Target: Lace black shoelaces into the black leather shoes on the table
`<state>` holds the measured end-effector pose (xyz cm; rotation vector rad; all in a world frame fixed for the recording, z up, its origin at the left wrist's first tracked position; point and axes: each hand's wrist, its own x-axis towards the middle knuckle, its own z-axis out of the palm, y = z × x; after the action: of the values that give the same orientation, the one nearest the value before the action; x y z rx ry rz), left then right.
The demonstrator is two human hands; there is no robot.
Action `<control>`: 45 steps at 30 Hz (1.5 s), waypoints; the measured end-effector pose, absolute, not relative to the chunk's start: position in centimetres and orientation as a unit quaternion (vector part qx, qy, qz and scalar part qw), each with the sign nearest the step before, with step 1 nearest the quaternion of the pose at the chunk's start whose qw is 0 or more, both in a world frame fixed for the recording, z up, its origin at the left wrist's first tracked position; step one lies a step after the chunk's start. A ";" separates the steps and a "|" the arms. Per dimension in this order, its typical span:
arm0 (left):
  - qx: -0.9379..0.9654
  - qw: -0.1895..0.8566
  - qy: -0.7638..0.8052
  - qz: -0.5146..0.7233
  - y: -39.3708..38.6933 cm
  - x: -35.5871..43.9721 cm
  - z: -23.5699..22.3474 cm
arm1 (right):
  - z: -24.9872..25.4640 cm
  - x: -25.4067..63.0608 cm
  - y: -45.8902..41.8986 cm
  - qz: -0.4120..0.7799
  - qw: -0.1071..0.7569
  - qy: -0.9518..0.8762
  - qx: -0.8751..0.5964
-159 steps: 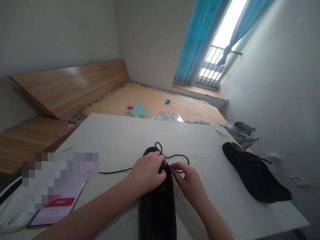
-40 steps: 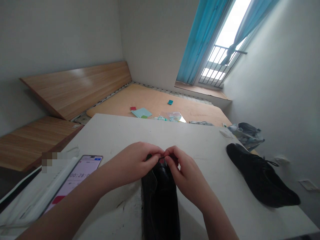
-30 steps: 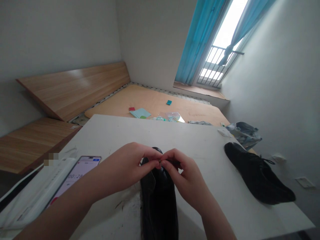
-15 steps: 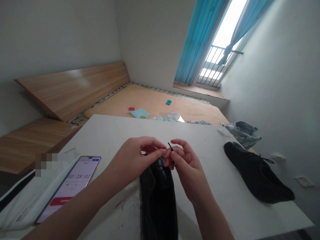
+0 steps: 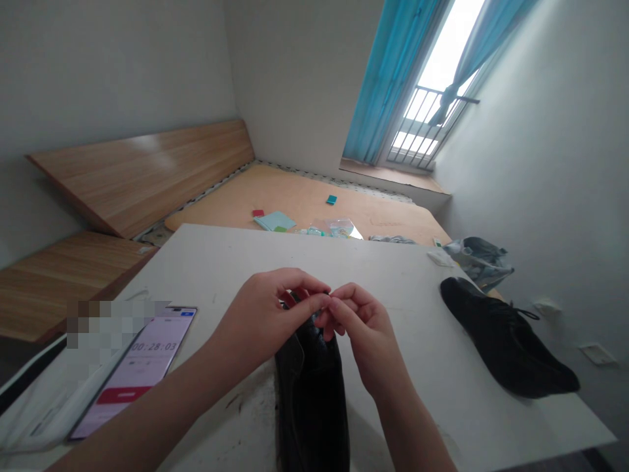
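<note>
Behind the white worktop (image 5: 236, 255) one sees a bed (image 5: 299, 190), and a blue curtain (image 5: 373, 85) hangs farther back. On the worktop, close to the person, one black shoe (image 5: 312, 406) stands with its opening toward the person. A second shoe (image 5: 504, 344) stands well apart at the right, and a phone (image 5: 140, 370) lies at the left.

Half a second ago, a dark end of the lace was sticking up from the right hand (image 5: 361, 328), and its forefinger was lifted. Now this finger has come down, the lace end is not visible anymore, and its fingertips meet those of the left hand (image 5: 275, 301), just above the front part of the shoe. The left hand has stayed almost in the same place. In both hands the thumb and forefinger are pressed together, most likely pinching the lace, but the fingertips hide it. For the work, I judge that the lace is handled by both hands together; whether it passes from one to the other, I cannot tell.
</note>
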<state>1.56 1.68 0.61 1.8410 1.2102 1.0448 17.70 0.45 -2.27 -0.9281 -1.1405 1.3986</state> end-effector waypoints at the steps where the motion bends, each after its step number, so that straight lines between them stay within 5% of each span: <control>1: 0.709 0.344 0.467 0.401 1.6 1.6 0.6 | -2.3 17.6 0.5 0.589 0.527 -0.476 -0.386; 13: 0.729 0.313 0.439 0.420 1.5 1.6 1.2 | -2.2 17.7 0.2 0.531 0.498 -0.569 -0.383; 19: 0.729 0.344 0.370 0.462 0.8 1.4 1.9 | -1.0 19.3 -1.3 0.523 0.393 -0.679 -0.334; 25: 0.734 0.350 0.392 0.430 1.7 -0.1 2.2 | -0.5 22.0 -1.3 0.141 0.200 -0.817 -0.522; 27: 0.743 0.349 0.422 0.385 2.2 -0.6 2.0 | -0.7 23.0 -1.3 0.101 0.121 -0.805 -0.572; 30: 0.760 0.356 0.446 0.310 3.0 -0.9 1.2 | -0.3 24.5 -2.5 0.221 0.098 -0.798 -0.552; 34: 0.806 0.331 0.461 0.166 3.4 -0.8 -0.5 | 1.0 25.6 -5.6 0.420 0.209 -0.781 -0.412; 39: 0.822 0.281 0.496 0.002 3.6 -0.5 -1.9 | 1.5 25.3 -7.5 0.447 0.330 -0.712 -0.429; 45: 0.820 0.218 0.529 0.018 4.4 0.3 -2.6 | 1.7 24.6 -7.2 0.487 0.271 -0.736 -0.384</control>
<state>0.34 4.37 -2.56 2.2708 1.4644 0.0493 24.62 -7.16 1.69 -1.0349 -1.9839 1.3112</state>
